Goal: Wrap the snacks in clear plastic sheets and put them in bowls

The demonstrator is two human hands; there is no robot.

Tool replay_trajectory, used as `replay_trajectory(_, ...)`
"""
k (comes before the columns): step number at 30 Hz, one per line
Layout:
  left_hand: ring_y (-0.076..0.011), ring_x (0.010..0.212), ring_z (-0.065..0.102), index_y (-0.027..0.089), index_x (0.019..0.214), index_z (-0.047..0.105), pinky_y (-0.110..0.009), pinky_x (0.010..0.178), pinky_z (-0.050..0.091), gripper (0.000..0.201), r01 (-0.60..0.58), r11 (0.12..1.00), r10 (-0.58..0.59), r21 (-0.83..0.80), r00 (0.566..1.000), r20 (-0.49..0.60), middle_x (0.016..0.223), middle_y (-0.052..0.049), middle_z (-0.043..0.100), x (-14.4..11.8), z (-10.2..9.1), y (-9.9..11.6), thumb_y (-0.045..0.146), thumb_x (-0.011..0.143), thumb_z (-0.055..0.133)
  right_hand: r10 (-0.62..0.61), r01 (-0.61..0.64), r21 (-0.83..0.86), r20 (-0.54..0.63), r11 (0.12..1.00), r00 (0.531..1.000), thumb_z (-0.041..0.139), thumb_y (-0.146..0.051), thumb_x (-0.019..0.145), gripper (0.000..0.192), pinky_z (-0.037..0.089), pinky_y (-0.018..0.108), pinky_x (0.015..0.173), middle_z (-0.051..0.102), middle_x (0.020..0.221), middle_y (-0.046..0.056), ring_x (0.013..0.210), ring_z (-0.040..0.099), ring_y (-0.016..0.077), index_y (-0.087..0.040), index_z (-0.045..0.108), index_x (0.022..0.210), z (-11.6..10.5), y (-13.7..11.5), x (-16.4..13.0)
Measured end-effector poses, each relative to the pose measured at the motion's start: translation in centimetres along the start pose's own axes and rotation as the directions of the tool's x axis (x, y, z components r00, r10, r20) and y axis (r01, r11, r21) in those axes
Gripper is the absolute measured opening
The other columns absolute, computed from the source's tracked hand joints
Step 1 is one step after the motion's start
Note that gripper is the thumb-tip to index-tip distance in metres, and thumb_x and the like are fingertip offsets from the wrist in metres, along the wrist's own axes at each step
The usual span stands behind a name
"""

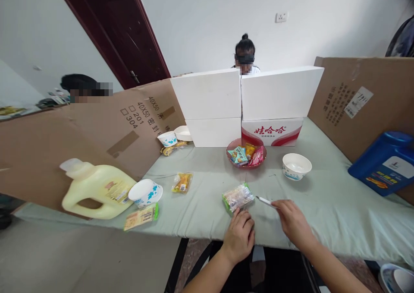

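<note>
My left hand rests on the table's near edge, fingers curled, its fingertips touching the near end of a clear snack packet with green ends. My right hand is just to the right and pinches a thin white strip that points toward the packet. Beyond them a red bowl holds several wrapped snacks, with an empty white bowl to its right.
A pale green cloth covers the table. On the left lie a yellow jug, a tipped white cup, a flat snack pack and an orange snack packet. A blue jug sits right. White boxes, cardboard walls and other people stand behind.
</note>
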State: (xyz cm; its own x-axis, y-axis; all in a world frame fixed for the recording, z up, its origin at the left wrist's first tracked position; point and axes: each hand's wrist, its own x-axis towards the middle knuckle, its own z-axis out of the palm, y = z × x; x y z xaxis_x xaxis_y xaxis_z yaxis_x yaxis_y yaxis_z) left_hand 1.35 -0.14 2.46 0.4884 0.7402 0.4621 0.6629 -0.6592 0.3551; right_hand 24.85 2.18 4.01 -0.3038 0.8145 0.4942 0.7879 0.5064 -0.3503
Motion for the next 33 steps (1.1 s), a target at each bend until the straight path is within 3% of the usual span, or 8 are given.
replay_trajectory(4,-0.0286,0.116,0.054,0.017,0.108,0.056,-0.06,0.106,0.038,0.03,-0.034,0.999,0.034,-0.005,0.998,-0.043,0.111,-0.013,0.06,-0.3,0.5,0.0,0.011,0.08,0.049,-0.15,0.153,0.01,0.266,0.988,0.952,0.045,-0.003,0.08,0.04,0.045,0.034,0.085,0.064,0.104,0.008,0.098,0.056,0.0211,-0.021,0.06,0.112,1.8,-5.1,5.8)
replay_trajectory(8,-0.0275,0.116,0.053,0.018,0.109,0.057,-0.055,0.104,0.043,0.03,0.01,0.999,-0.012,-0.046,0.999,-0.043,0.116,-0.013,0.057,-0.7,-0.1,-0.4,0.011,0.081,0.051,-0.09,0.127,-0.063,0.411,0.99,0.907,0.045,-0.004,0.08,0.037,0.043,0.03,0.08,0.064,0.099,0.007,0.093,0.058,0.0199,-0.021,0.062,0.107,2.0,-4.2,7.1)
replay_trajectory(11,-0.0283,0.118,0.05,0.019,0.115,0.055,-0.05,0.1,0.045,0.033,0.151,0.988,-0.148,0.007,0.978,-0.149,0.122,-0.014,0.053,0.0,-0.8,-1.7,0.013,0.083,0.051,0.031,0.016,-0.127,0.365,0.992,0.93,0.039,-0.002,0.08,0.044,0.043,0.029,0.08,0.064,0.103,0.007,0.094,0.059,0.0191,-0.022,0.061,0.113,1.1,-0.6,5.2)
replay_trajectory(16,-0.034,0.112,0.049,0.016,0.121,0.054,-0.056,0.094,0.044,0.043,0.45,0.891,-0.415,0.067,0.865,-0.283,0.121,-0.016,0.055,3.3,-0.7,-4.9,0.03,0.081,0.063,0.207,-0.15,-0.246,0.225,0.958,0.952,0.037,-0.004,0.082,0.043,0.045,0.029,0.079,0.066,0.102,0.008,0.091,0.061,0.0189,-0.02,0.063,0.113,-0.3,4.7,1.0)
replay_trajectory(21,-0.0249,0.099,0.055,0.02,0.089,0.058,-0.046,0.09,0.046,0.007,0.295,0.927,-0.345,-0.23,0.913,-0.219,0.098,-0.007,0.064,4.7,0.4,-5.1,0.018,0.082,0.056,0.234,-0.227,-0.273,-0.005,0.935,0.972,0.039,-0.017,0.091,0.028,0.046,0.038,0.08,0.066,0.097,0.01,0.09,0.058,0.024,-0.017,0.065,0.102,-0.6,5.1,-0.6)
replay_trajectory(25,-0.0221,0.1,0.058,0.02,0.079,0.054,-0.04,0.09,0.047,0.005,0.227,0.861,-0.341,-0.454,0.921,-0.186,0.101,-0.008,0.063,3.9,0.7,-4.0,0.022,0.082,0.058,0.131,-0.144,-0.093,-0.128,0.985,0.983,0.047,-0.036,0.092,0.029,0.045,0.044,0.091,0.061,0.11,0.013,0.104,0.054,0.0264,-0.019,0.06,0.112,-0.2,0.8,0.7)
replay_trajectory(29,-0.0199,0.096,0.06,0.019,0.074,0.05,-0.034,0.086,0.048,0.022,0.291,0.734,-0.503,-0.614,0.84,-0.203,0.099,-0.007,0.062,3.4,0.6,-4.2,0.036,0.083,0.061,-0.034,0.034,-0.002,0.035,0.999,0.999,0.063,-0.042,0.082,0.049,0.037,0.049,0.101,0.049,0.135,0.013,0.128,0.039,0.0316,-0.022,0.052,0.125,0.7,-4.2,2.5)
replay_trajectory(33,-0.0156,0.083,0.061,0.019,0.073,0.046,-0.028,0.076,0.049,0.032,0.324,0.52,-0.721,-0.79,0.663,-0.202,0.091,-0.004,0.061,1.7,-0.4,-5.7,0.044,0.079,0.065,0.019,-0.019,-0.004,0.132,1.0,0.991,0.051,-0.019,0.087,0.016,0.044,0.04,0.089,0.064,0.108,0.009,0.104,0.057,0.0243,-0.02,0.062,0.098,1.1,-4.1,2.5)
